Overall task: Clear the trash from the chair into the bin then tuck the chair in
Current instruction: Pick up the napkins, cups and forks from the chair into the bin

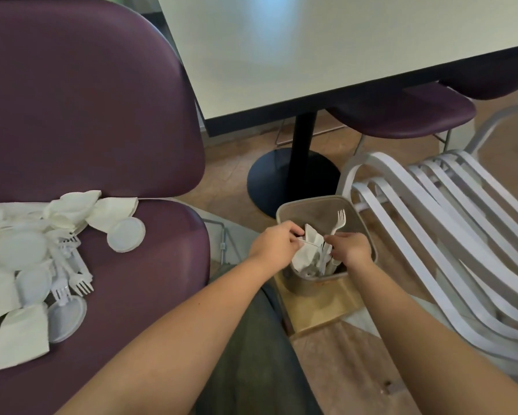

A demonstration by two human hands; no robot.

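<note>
Head view: left hand (pixel 277 242) pinching a napkin (pixel 307 253) and right hand (pixel 349 250) gripping forks (pixel 326 262) over the bin (pixel 311 205) should push both deep before releasing, as trash (pixel 27 259) remains on the chair (pixel 126 280).

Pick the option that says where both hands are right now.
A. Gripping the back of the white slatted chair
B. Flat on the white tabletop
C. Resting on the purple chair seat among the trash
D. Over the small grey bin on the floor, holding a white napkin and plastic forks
D: the left hand and right hand meet over the small grey bin, pinching a crumpled white napkin and white plastic forks.
</note>
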